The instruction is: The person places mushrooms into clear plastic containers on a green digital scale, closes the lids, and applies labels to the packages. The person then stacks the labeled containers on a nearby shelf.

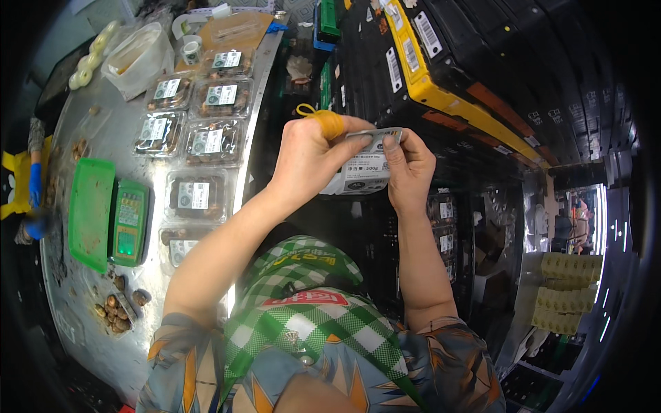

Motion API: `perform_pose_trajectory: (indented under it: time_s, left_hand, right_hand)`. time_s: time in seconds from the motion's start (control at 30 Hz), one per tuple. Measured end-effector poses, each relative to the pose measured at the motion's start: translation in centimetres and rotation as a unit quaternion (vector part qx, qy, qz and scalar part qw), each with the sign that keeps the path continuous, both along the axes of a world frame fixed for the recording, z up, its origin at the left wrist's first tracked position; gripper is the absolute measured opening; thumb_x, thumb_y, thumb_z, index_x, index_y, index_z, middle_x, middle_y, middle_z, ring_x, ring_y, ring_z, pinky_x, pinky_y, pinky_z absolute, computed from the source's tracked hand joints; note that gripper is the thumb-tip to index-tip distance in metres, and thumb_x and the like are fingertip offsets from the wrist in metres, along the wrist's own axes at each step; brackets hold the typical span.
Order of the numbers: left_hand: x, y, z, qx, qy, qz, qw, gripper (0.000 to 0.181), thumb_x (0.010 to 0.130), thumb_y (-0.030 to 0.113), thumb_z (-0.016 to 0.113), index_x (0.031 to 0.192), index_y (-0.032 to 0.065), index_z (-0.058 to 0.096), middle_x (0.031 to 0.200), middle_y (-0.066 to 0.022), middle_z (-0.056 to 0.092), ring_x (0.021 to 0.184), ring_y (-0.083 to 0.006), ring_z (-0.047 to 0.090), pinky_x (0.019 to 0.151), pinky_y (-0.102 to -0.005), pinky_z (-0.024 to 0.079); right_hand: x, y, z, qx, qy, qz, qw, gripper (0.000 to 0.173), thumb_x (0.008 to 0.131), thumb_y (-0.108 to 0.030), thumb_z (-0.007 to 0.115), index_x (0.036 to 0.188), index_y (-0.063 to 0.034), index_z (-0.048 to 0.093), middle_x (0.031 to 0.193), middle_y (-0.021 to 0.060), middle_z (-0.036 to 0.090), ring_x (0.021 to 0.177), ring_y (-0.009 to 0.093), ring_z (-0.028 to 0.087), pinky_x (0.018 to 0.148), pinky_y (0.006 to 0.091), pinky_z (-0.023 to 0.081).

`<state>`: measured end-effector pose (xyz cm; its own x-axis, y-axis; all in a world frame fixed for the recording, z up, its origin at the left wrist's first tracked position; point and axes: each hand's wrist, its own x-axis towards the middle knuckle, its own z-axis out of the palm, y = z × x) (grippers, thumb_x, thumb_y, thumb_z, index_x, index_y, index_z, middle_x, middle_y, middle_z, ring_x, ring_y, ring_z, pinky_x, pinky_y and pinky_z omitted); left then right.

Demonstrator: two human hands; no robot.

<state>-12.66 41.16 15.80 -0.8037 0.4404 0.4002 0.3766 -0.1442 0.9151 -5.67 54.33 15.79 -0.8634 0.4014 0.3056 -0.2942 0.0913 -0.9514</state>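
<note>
A roll of printed white-and-green labels point(364, 170) is held up in front of my apron, over the dark gap beside the table. My left hand point(315, 155), with a yellow band looped round its index finger, pinches the strip's upper edge. The thumb of my right hand point(410, 168) presses on the same strip from the other side. To the left, several clear plastic clamshell boxes point(221, 98) of brown produce stand in two columns on the metal table, each bearing a label. The nearest box point(178, 253) is partly behind my left forearm.
On the metal table point(155, 330) are a green digital scale point(130, 222), a green tray point(92, 211), loose brown round produce point(116, 312) and a white plastic bag point(139, 59). Black and yellow crates point(454, 108) stack at right. Another person's blue-gloved hand point(35, 186) shows at far left.
</note>
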Motion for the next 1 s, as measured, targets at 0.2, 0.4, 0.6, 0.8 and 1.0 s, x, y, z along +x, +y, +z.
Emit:
perform_pose_trajectory:
  time_s: [0.2, 0.4, 0.6, 0.8, 1.0]
  left_hand:
    - [0.7, 1.9, -0.7, -0.021, -0.017, -0.003, 1.0, 0.014, 0.072, 0.005, 0.063, 0.085, 0.0017, 0.066, 0.064, -0.0113, 0.061, 0.055, -0.0126, 0.059, 0.053, -0.0237, 0.045]
    - [1.6, 4.1, -3.8, -0.016, -0.104, 0.034, 0.994, 0.015, 0.072, 0.003, 0.065, 0.087, 0.0004, 0.065, 0.052, -0.002, 0.049, 0.047, -0.0065, 0.043, 0.046, -0.0214, 0.036]
    - [1.4, 5.7, -3.1, -0.009, 0.073, 0.124, 0.99, 0.018, 0.072, 0.002, 0.065, 0.089, 0.0022, 0.064, 0.071, -0.0094, 0.062, 0.055, -0.0168, 0.056, 0.054, -0.0249, 0.045]
    - [0.4, 6.7, -5.1, -0.029, 0.076, 0.133, 0.988, 0.039, 0.071, 0.002, 0.068, 0.104, 0.0055, 0.048, 0.064, -0.0022, 0.049, 0.056, -0.0098, 0.048, 0.053, -0.0207, 0.041]
    - [0.9, 5.2, -6.0, 0.019, 0.001, 0.125, 0.992, 0.047, 0.07, 0.003, 0.068, 0.11, 0.0029, 0.044, 0.078, -0.0081, 0.059, 0.071, -0.0174, 0.061, 0.065, -0.0275, 0.048]
  right_hand:
    - [1.4, 2.0, -1.6, 0.12, -0.031, -0.096, 0.988, 0.022, 0.081, -0.012, 0.063, 0.067, 0.0005, 0.051, 0.057, -0.0019, 0.047, 0.056, 0.003, 0.039, 0.049, 0.0192, 0.033]
    - [1.1, 2.8, -3.6, 0.242, 0.016, -0.187, 0.952, 0.039, 0.079, -0.013, 0.066, 0.057, -0.0008, 0.036, 0.053, 0.0001, 0.028, 0.052, 0.006, 0.026, 0.043, 0.0236, 0.024]
    - [-0.7, 4.2, -4.1, 0.261, 0.045, -0.229, 0.937, 0.041, 0.079, -0.012, 0.066, 0.057, -0.0008, 0.032, 0.054, 0.0011, 0.024, 0.053, 0.008, 0.023, 0.043, 0.0248, 0.023]
    - [-1.4, 4.9, -4.1, 0.367, 0.007, -0.288, 0.884, 0.037, 0.074, -0.011, 0.07, 0.054, 0.0002, 0.04, 0.046, 0.0027, 0.035, 0.044, 0.013, 0.027, 0.041, 0.0265, 0.027]
    - [-1.4, 5.8, -1.4, 0.363, -0.007, -0.321, 0.875, 0.035, 0.06, -0.015, 0.078, 0.05, -0.0031, 0.047, 0.045, 0.005, 0.047, 0.038, 0.02, 0.043, 0.045, 0.0306, 0.035]
